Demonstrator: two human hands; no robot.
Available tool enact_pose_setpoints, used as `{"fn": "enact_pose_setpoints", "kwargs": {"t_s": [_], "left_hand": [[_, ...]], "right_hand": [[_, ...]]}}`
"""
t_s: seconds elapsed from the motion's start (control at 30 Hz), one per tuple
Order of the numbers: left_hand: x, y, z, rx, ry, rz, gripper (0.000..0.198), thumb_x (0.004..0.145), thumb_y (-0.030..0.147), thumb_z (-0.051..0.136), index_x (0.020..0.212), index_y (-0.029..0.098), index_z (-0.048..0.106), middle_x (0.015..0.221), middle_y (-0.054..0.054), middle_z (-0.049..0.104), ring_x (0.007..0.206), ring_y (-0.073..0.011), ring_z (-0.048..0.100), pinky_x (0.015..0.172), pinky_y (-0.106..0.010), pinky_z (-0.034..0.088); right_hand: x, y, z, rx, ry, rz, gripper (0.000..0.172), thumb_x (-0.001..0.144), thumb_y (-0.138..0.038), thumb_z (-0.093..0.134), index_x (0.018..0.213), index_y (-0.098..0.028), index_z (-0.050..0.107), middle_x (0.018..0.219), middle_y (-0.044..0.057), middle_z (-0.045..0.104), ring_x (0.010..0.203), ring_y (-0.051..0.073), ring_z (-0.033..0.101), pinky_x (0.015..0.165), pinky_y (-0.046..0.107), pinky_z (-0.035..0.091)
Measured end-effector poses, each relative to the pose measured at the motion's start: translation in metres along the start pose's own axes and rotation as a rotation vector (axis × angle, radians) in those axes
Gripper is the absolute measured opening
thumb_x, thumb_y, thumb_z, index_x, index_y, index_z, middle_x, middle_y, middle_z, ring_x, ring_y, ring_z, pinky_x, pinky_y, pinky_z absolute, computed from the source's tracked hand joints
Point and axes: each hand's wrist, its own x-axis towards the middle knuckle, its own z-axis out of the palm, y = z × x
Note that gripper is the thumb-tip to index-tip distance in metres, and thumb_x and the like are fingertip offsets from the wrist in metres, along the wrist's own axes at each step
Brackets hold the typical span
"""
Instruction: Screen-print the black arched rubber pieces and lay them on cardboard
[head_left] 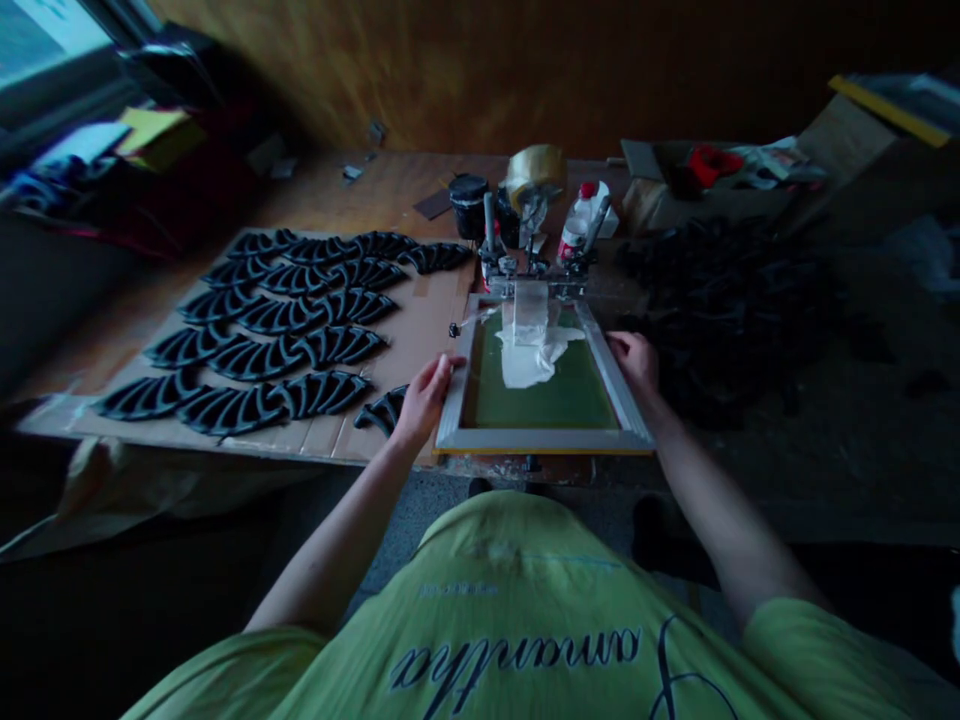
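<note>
In front of me lies a screen-printing frame [543,437], a silver-grey rim around a yellow-green mesh. A patch of white ink [525,362] covers part of the mesh near the far end, with a pale, squeegee-like block [530,312] standing in it. My left hand [426,398] has its fingers closed at the left rim. At the right rim my right hand [636,362] also grips with bent fingers, their tips partly hidden. Beyond the frame, a metal clamp [536,283] with upright handles holds its far end. One black curved ribbed piece [384,408] lies beside my left hand.
Rows of black ribbed pieces [277,312] cover a cardboard sheet [420,310] on the left. A dark heap of pieces [750,300] lies right. Behind the clamp stand a tape roll [535,172], a dark tub [468,205] and a red-capped bottle [576,225]; a cardboard box [694,205] sits back right.
</note>
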Motion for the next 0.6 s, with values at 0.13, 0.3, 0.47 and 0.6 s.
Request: {"fn": "enact_pose_setpoints", "kwargs": {"t_s": [0.13, 0.3, 0.47, 0.6], "left_hand": [[-0.006, -0.067, 0.005, 0.001, -0.008, -0.195, 0.070, 0.084, 0.050, 0.067, 0.145, 0.021, 0.051, 0.081, -0.001, 0.066, 0.062, -0.0117, 0.059, 0.053, -0.020, 0.044], [0.007, -0.107, 0.010, 0.069, 0.021, -0.222, 0.067, 0.084, 0.046, 0.065, 0.144, 0.018, 0.051, 0.096, -0.006, 0.071, 0.081, -0.0174, 0.066, 0.068, -0.025, 0.051], [0.009, -0.110, 0.008, 0.125, 0.006, -0.214, 0.060, 0.086, 0.049, 0.062, 0.137, 0.017, 0.058, 0.098, -0.007, 0.072, 0.084, -0.0190, 0.066, 0.071, -0.026, 0.051], [0.010, -0.113, 0.008, 0.139, 0.012, -0.209, 0.060, 0.085, 0.051, 0.062, 0.135, 0.018, 0.059, 0.099, -0.007, 0.071, 0.085, -0.0190, 0.065, 0.072, -0.027, 0.051]], "right_hand": [[0.033, -0.042, 0.011, -0.117, 0.042, -0.226, 0.054, 0.083, -0.023, 0.071, 0.135, -0.018, 0.060, 0.134, 0.013, 0.056, 0.114, 0.027, 0.060, 0.100, 0.043, 0.051], [0.035, -0.089, 0.050, -0.324, -0.222, -0.435, 0.036, 0.080, -0.025, 0.076, 0.114, -0.017, 0.066, 0.112, 0.013, 0.067, 0.107, 0.030, 0.058, 0.092, 0.043, 0.047], [-0.007, -0.079, 0.050, -0.398, -0.430, -0.561, 0.010, 0.087, -0.014, 0.060, 0.089, -0.016, 0.069, 0.089, 0.009, 0.070, 0.092, 0.024, 0.059, 0.082, 0.034, 0.041], [-0.029, -0.070, 0.028, -0.359, -0.528, -0.777, 0.021, 0.083, -0.004, 0.054, 0.091, -0.015, 0.070, 0.090, 0.009, 0.071, 0.091, 0.022, 0.058, 0.078, 0.032, 0.036]]}}
